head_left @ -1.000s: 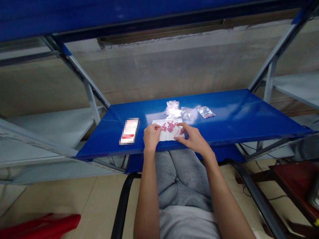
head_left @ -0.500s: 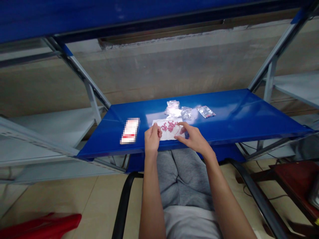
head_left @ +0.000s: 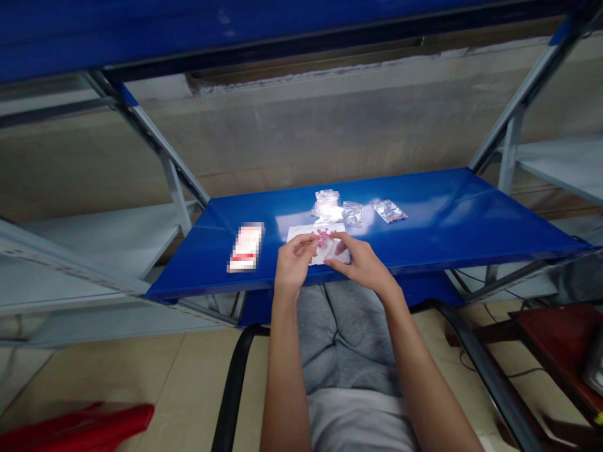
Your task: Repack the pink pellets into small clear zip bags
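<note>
Small pink beads lie in a loose pile on a white sheet near the table's front edge. At the left side of the pile is my left hand, its thumb and forefinger pinched together at the beads; whatever is between the tips is too small to make out. My right hand curves in from the right, with thumb and forefinger apart and the other fingers bent behind. A thin reddish string arcs over the sheet between those fingers. My hands cover parts of the sheet.
Clear plastic packets lie behind the sheet, and another packet is farther right. A blurred white and red item rests on the blue table at left. Metal posts flank the table; a blue shelf hangs above.
My left hand has gone from a closed fist at the sheet's left edge to a pinch at the beads, moving right. My right hand has shifted slightly left.
</note>
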Tool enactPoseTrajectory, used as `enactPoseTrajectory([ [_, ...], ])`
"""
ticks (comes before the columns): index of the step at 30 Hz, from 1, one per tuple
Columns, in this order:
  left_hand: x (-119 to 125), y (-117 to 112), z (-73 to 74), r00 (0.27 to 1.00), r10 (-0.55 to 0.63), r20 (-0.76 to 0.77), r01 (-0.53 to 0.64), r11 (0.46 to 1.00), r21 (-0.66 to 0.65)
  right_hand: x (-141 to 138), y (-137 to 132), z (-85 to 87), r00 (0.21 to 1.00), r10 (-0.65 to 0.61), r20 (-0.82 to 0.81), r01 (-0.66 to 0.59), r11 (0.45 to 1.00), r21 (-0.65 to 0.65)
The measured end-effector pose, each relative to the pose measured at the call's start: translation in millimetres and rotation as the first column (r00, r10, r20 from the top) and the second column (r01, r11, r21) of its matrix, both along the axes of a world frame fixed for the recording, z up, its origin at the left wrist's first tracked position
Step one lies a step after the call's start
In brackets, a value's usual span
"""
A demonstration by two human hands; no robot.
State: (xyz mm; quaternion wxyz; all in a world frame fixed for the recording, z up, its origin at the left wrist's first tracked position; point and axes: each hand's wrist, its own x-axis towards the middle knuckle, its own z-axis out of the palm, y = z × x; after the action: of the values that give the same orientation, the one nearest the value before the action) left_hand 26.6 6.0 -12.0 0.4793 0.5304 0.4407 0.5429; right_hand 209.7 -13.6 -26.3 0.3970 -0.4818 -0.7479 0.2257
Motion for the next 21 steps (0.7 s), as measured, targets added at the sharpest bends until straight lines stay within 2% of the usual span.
enactPoseTrajectory([
  [11, 2.9, -3.0, 4.6, 0.998, -0.069, 0.0, 0.069, 0.997, 0.016, -2.0, 1.0, -0.7, 1.0, 0.009, -0.023, -0.009, 1.0, 0.005],
  [21, 3.3, -7.6, 8.3, 0.992, -0.115, 0.042, 0.12, 0.985, -0.126, -5.7, 2.1, -2.0, 0.997, 0.048, -0.068, -0.05, 0.999, -0.023],
])
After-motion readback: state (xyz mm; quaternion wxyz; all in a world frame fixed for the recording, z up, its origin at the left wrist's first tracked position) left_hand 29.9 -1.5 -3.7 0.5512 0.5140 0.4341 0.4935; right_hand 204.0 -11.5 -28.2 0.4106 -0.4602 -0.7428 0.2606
